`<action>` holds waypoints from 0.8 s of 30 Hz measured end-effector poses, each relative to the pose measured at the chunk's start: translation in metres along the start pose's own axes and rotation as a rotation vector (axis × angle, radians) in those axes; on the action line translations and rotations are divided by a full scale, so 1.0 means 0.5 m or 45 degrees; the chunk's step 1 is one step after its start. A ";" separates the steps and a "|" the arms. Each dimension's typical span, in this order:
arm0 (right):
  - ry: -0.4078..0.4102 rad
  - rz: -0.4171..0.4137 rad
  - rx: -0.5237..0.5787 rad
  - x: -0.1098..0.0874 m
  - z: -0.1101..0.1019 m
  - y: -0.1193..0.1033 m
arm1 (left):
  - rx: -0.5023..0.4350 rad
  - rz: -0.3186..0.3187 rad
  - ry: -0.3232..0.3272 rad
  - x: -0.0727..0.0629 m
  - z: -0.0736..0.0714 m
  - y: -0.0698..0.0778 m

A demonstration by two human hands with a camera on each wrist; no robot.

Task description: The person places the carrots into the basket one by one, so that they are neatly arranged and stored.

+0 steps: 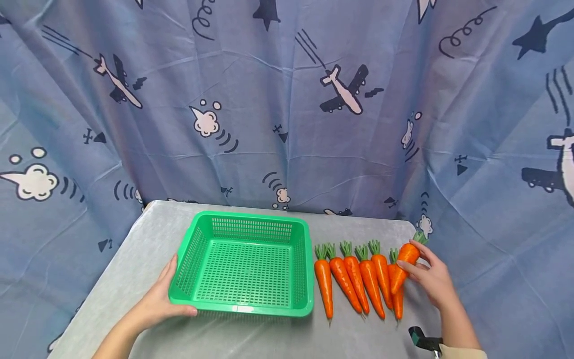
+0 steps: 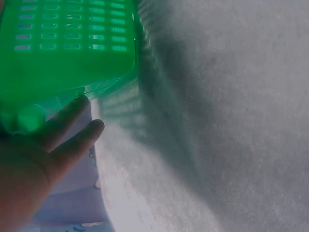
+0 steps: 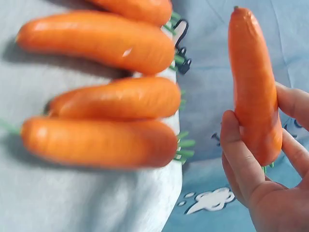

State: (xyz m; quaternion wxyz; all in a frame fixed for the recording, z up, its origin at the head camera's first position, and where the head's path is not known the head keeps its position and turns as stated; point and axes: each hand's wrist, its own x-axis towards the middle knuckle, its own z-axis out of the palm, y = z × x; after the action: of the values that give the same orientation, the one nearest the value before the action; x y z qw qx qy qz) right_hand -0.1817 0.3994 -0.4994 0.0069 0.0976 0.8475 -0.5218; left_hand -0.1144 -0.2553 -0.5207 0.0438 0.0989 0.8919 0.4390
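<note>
My right hand (image 1: pixel 432 279) holds a carrot (image 1: pixel 405 259) by its thick upper part, near the green top. In the right wrist view this carrot (image 3: pixel 253 82) points tip-up between thumb and fingers, apart from the others. From the head, it overlaps the rightmost carrot (image 1: pixel 398 301) on the table. Several more orange carrots (image 1: pixel 324 281) lie in a row with their green tops away from me. My left hand (image 1: pixel 157 299) touches the front left corner of a green plastic basket (image 1: pixel 251 310), thumb at the front rim. Straight, spread fingers (image 2: pixel 79 140) lie along its side in the left wrist view.
The basket has perforated walls and floor, with nothing inside. It stands on a table (image 1: pixel 134 259) under a pale cloth, left of the carrot row. A blue patterned curtain (image 1: pixel 251 124) hangs behind and beside the table. A dark strap-like device (image 1: pixel 423 340) sits at the right wrist.
</note>
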 end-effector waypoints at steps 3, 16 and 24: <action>-0.014 -0.032 -0.017 0.001 0.010 -0.018 | -0.020 -0.018 -0.009 0.000 0.002 -0.002; -0.085 -0.150 0.003 0.004 0.062 -0.076 | -0.064 -0.029 -0.023 0.001 0.001 -0.005; -0.126 -0.157 0.001 0.002 0.099 -0.100 | -0.056 0.078 0.040 -0.005 0.004 -0.020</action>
State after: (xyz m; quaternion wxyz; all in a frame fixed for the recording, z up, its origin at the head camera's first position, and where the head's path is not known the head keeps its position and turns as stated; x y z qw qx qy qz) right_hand -0.1958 0.3339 -0.4778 0.0166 0.0192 0.8504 -0.5255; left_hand -0.1130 -0.2601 -0.5302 0.0183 0.1184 0.8793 0.4610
